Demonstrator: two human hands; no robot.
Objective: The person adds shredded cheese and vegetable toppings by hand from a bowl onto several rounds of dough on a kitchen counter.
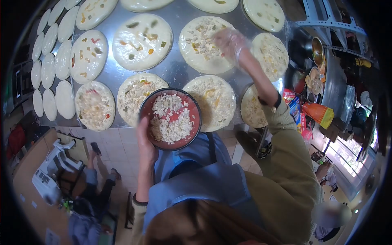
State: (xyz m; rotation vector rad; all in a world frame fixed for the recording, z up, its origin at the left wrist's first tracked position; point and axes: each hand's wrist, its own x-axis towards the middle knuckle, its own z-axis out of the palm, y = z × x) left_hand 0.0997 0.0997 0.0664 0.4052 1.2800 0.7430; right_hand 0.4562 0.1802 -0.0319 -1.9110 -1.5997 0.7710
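Observation:
My left hand (145, 139) grips the side of a red bowl with a dark rim (194, 107), which holds white crumbly topping (175, 130). My right hand (230, 44), in a clear plastic glove, is over the right part of a dough round (188, 55) scattered with crumbs and pepper pieces. Motion blurs its fingers. Below it lies another crumb-covered dough round (214, 100), partly overlapped by the bowl in this view. To the left, one dough round (143, 43) carries pepper pieces and dark slices without crumbs.
Many more dough rounds lie in rows on the metal table (110, 61), plain ones (65, 100) at the far left. On the right stand a metal bowl (317, 51), an orange packet (316, 114) and a metal rack (330, 26). A person (87, 216) sits at the lower left.

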